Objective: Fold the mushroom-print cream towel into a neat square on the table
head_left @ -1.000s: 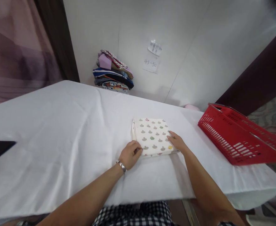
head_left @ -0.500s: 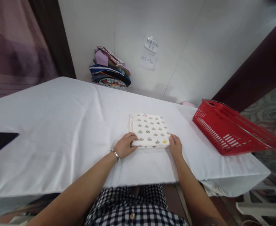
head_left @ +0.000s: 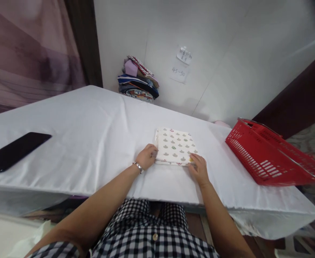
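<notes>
Over at the far left of the white counter [head_left: 79, 143] lies a black phone [head_left: 14, 151], flat and well apart from everything else. Further right, against the back wall, sits a stack of folded clothes [head_left: 138, 83], with two paper notes [head_left: 181, 64] stuck on the wall just beside it. Near the middle of the counter, close to my edge, lies the folded cloth [head_left: 175, 146], white with small printed shapes. My left hand [head_left: 146, 157] curls its fingers around the cloth's near left corner, wrist wearing a silver bracelet [head_left: 138, 166]. My right hand [head_left: 199, 168] presses on the near right corner, fingers loosely bent. A red basket [head_left: 267, 157] stands tilted at the counter's right end.
</notes>
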Action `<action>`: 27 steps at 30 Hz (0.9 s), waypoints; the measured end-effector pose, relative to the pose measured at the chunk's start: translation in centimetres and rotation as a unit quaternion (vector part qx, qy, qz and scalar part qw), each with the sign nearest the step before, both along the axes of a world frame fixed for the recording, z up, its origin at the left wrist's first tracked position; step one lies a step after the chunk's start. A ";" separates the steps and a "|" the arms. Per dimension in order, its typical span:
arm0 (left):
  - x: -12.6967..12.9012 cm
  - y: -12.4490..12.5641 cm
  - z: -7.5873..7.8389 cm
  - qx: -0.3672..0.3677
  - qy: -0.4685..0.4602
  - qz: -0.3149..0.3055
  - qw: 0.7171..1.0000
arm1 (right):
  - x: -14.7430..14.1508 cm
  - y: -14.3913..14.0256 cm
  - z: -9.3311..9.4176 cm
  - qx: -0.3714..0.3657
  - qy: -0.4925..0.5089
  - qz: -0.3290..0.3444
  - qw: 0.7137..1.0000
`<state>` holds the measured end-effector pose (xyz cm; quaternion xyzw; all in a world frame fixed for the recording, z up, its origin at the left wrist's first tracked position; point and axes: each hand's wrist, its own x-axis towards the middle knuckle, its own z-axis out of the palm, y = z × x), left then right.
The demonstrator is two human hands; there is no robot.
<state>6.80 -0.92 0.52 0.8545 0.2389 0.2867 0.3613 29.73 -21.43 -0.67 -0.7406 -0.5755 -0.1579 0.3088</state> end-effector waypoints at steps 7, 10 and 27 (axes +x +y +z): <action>-0.4 -0.4 0.5 -0.027 0.001 0.027 0.999 | 1.1 -0.7 -1.5 0.090 0.196 -0.128 0.968; -0.4 -0.8 0.6 -0.046 0.003 0.036 0.998 | 1.0 -0.6 -1.1 0.085 0.265 -0.171 0.945; 0.0 -1.1 1.0 -0.069 0.099 0.062 0.991 | 0.9 -0.2 -0.8 0.064 0.351 -0.229 0.906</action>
